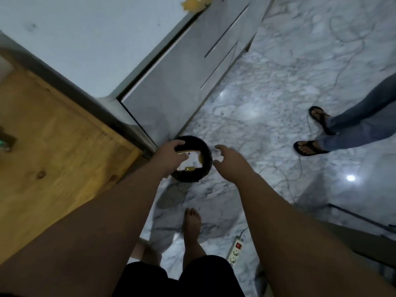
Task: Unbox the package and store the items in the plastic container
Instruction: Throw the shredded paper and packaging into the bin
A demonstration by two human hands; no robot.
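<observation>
A round black bin (205, 166) stands on the marble floor by the table's corner. White and yellow packaging scraps (194, 160) lie inside it. My left hand (171, 156) is over the bin's left side, fingers and thumb pinched on a flat dark piece with a yellow edge (186, 150) at the rim. My right hand (228, 160) hovers just right of the bin with its fingers spread. A faint clear scrap (215, 152) shows at its fingertips, too blurred to tell whether it is held. No plastic container is in view.
A wooden table (53, 151) fills the left. A grey cabinet front (182, 82) stands behind the bin. Another person's sandalled feet (310, 146) are at the right. A power strip (235, 251) and thin cable (297, 174) lie on the floor near my bare foot (192, 224).
</observation>
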